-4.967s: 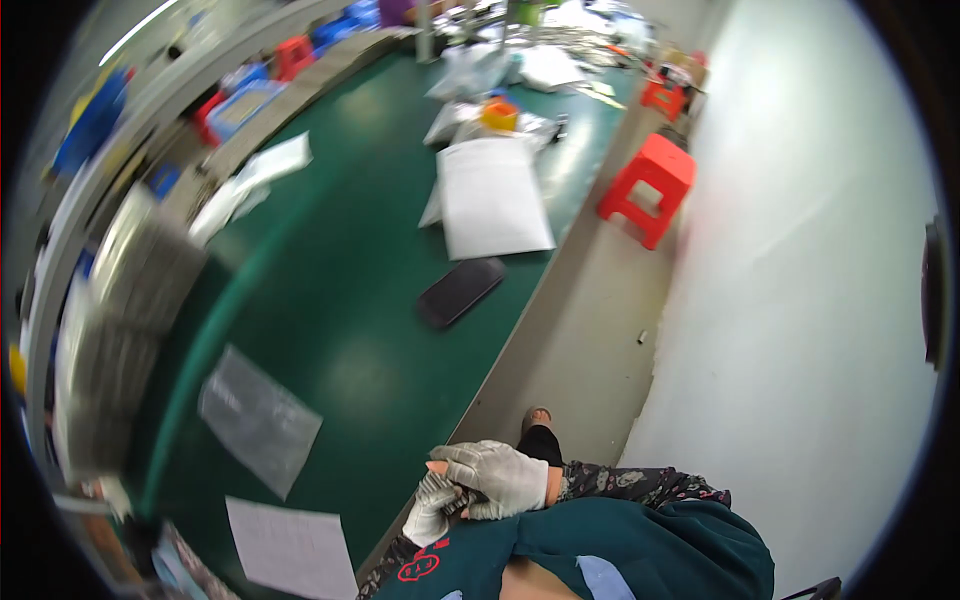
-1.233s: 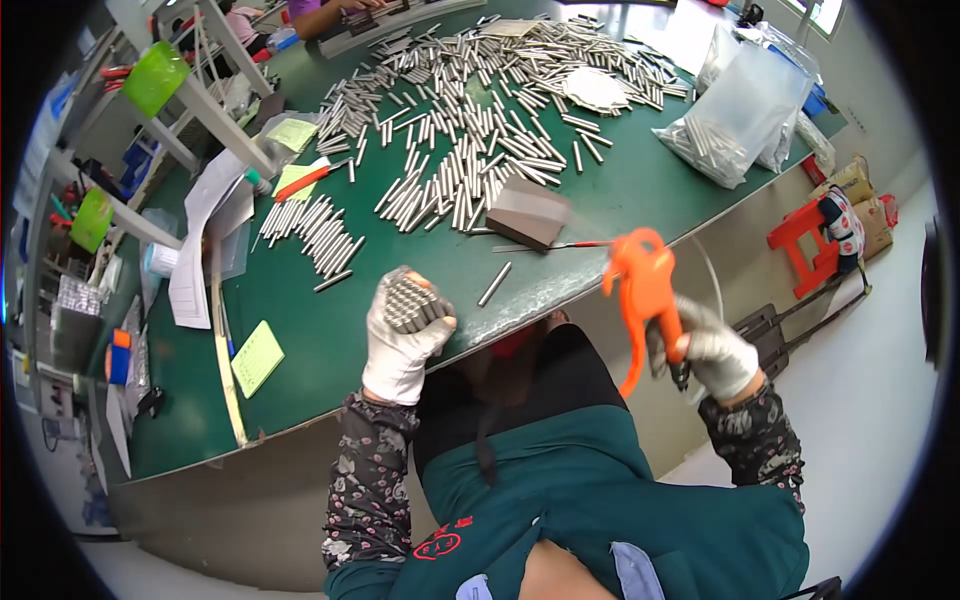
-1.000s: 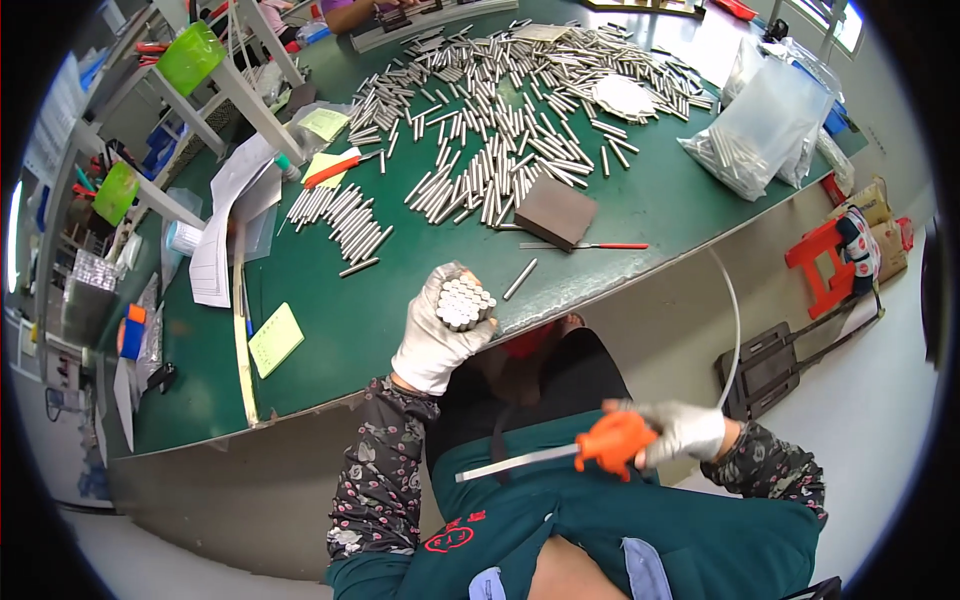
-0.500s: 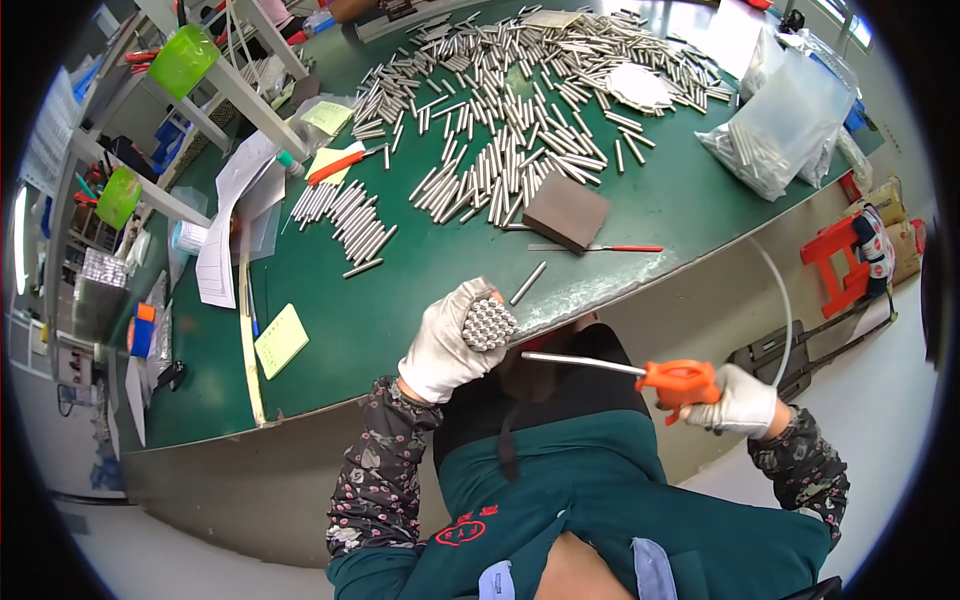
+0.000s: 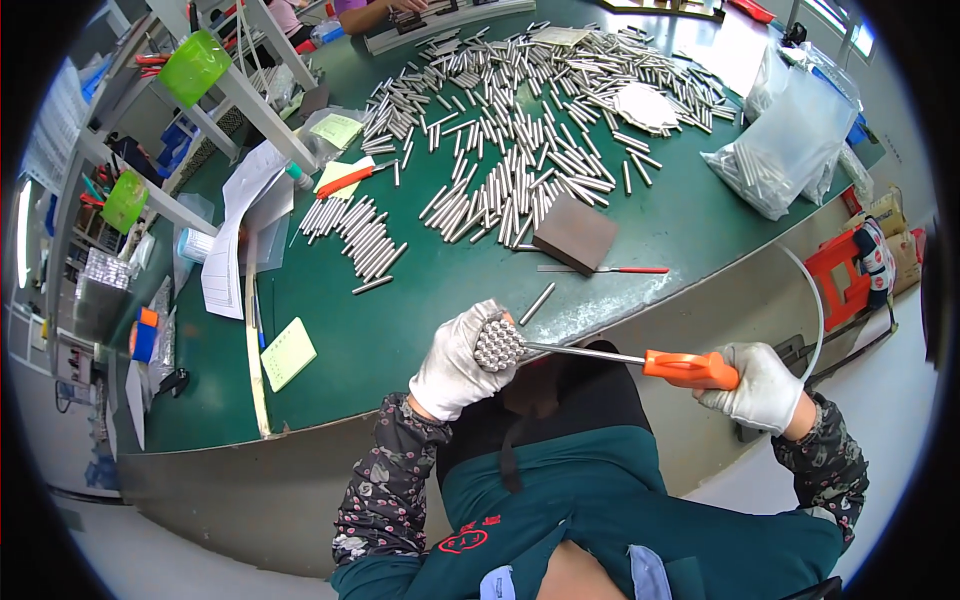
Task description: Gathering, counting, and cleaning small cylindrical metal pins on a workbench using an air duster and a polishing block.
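My gloved left hand [image 5: 452,362] is wrapped round a bundle of metal pins [image 5: 498,346], their round ends facing right, just off the table's front edge. In my gloved right hand [image 5: 757,388] is an orange air blow gun [image 5: 692,369]. Its long thin metal nozzle [image 5: 590,353] points left, the tip right by the pin ends. A single metal pin [image 5: 537,304] lies on the green table [image 5: 400,350] beside the bundle. Beyond it sit a brown block [image 5: 576,233] and a thin red-handled tool [image 5: 638,270].
Loose metal pins [image 5: 520,150] are spread over the table's far side, with a smaller row [image 5: 365,245] at left. Plastic bags [image 5: 775,150] stand far right. A pale hose [image 5: 812,300] hangs below the edge. Another person's hand [image 5: 408,6] is at the far side.
The blow gun has swung up and turned, bringing its nozzle tip to the pin ends. The whole view has shifted slightly, and a person's arm now shows at the far side.
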### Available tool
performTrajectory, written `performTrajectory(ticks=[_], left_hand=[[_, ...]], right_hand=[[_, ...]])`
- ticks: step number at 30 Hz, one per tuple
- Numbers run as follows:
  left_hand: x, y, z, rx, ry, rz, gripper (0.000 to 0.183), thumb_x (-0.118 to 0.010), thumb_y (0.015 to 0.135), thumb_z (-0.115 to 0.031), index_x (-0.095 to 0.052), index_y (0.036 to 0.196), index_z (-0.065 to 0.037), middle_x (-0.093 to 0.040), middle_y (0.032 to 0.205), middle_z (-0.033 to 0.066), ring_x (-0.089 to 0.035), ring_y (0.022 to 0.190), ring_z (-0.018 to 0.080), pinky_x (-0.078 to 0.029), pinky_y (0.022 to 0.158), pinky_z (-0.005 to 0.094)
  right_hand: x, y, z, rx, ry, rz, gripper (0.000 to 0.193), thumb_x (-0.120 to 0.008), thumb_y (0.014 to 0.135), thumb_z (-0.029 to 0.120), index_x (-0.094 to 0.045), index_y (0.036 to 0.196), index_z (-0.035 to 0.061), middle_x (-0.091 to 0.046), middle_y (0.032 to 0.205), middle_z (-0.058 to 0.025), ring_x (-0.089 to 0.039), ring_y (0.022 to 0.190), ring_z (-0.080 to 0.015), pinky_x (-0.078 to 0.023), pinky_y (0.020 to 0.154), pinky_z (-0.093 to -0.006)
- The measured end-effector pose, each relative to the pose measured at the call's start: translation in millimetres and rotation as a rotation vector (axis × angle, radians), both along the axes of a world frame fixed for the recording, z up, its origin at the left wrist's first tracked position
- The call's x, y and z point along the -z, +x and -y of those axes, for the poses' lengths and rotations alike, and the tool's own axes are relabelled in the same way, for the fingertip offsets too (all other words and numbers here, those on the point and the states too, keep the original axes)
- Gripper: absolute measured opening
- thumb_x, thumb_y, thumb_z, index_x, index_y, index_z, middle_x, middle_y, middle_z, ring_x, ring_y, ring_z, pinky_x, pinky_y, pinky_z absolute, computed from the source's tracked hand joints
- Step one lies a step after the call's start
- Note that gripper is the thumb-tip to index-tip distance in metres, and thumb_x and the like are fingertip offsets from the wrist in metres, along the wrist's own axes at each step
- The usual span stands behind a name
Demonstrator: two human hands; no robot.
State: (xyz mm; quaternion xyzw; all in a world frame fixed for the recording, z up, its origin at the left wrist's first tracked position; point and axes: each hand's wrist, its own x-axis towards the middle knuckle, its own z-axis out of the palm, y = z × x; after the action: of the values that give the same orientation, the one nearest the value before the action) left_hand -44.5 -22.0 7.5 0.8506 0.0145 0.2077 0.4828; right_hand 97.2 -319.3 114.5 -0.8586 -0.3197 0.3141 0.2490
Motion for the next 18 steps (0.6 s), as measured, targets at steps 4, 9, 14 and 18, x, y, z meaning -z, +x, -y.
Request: performTrajectory(ticks=[4,9,14,18], left_hand=[[1,1,-1,-0.012,0.037,0.035,0.049,-0.073,0.061,-0.005,-0.053,0.105,0.0,-0.061,0.087,0.012,-0.063,0.076,0.028,-0.05,0.072,0.0309],[-1,2,-1,0.008,0.118,0.096,0.056,-0.074,0.059,-0.002,-0.05,0.109,-0.003,-0.06,0.083,0.0042,-0.06,0.071,0.0145,-0.049,0.068,0.0258],[1,3,-2,0.009,0.138,0.103,0.057,-0.075,0.059,-0.003,-0.049,0.11,-0.004,-0.06,0.083,0.0054,-0.061,0.071,0.0169,-0.049,0.068,0.0269],[3,3,-2,-0.006,0.147,0.112,0.056,-0.075,0.059,-0.003,-0.05,0.109,-0.003,-0.061,0.085,0.0068,-0.062,0.072,0.0195,-0.05,0.069,0.0279]], right_hand=[[-3,-1,-3,0.052,0.045,0.061,0.028,-0.072,0.072,0.021,-0.066,0.09,0.0006,-0.064,0.073,-0.0155,-0.062,0.064,-0.0276,-0.05,0.063,-0.0336],[-6,-2,-5,-0.033,-0.005,0.101,0.027,-0.072,0.072,0.021,-0.066,0.089,0.001,-0.064,0.074,-0.0159,-0.062,0.066,-0.0297,-0.05,0.064,-0.0346],[-7,-3,-12,0.011,0.029,0.118,0.027,-0.071,0.071,0.021,-0.066,0.088,0.0008,-0.064,0.073,-0.0162,-0.062,0.065,-0.0303,-0.05,0.064,-0.0352],[-6,-4,-17,0.008,0.021,0.112,0.027,-0.071,0.07,0.02,-0.066,0.088,0.0003,-0.064,0.074,-0.0172,-0.063,0.066,-0.031,-0.05,0.064,-0.0358]])
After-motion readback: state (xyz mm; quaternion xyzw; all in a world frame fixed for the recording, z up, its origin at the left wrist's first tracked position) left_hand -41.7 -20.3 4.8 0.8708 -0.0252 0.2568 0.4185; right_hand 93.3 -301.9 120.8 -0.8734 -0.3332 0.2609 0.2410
